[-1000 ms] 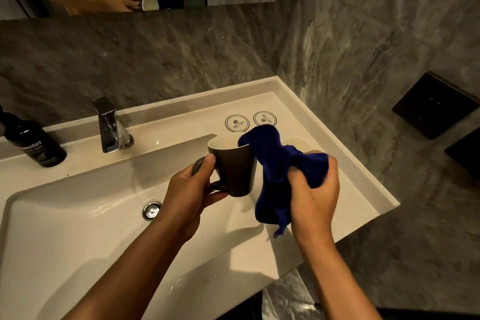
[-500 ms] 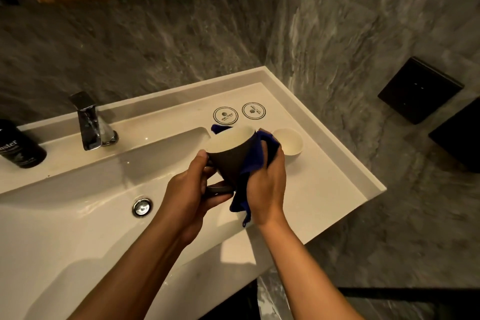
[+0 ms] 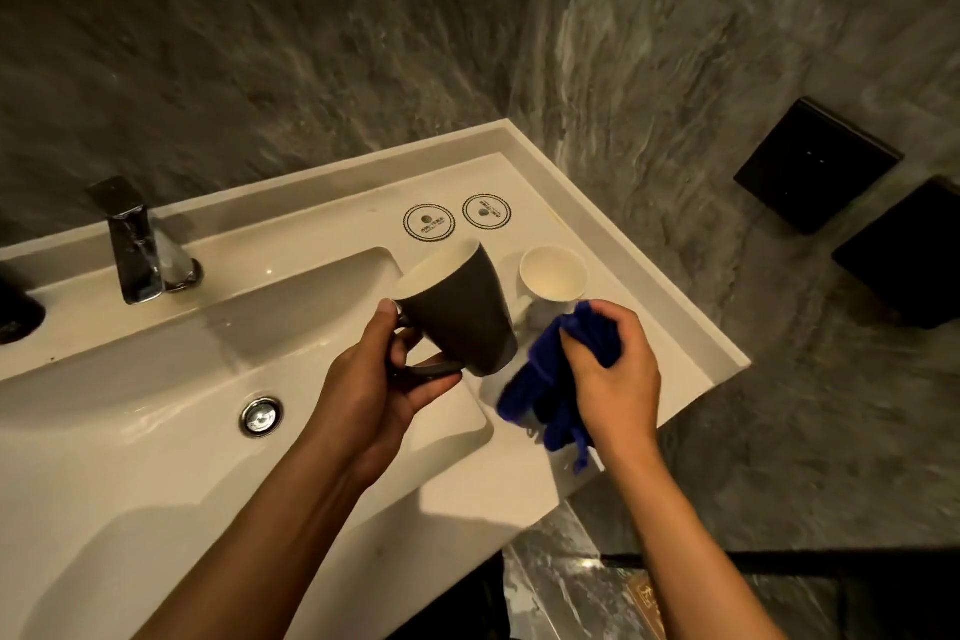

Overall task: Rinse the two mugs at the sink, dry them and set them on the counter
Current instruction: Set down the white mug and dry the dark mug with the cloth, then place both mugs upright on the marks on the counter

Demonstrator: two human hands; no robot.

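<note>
Head cam: counter to the right of the basin is tight — white mug sits there, near the raised rim. Left hand grips the dark mug by its handle, tilted, over the basin's edge. Right hand is clenched on the blue cloth, just beside that mug — apart.

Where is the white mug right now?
The white mug stands on the counter right of the basin, just behind the right hand with the blue cloth and beside the dark mug.
</note>
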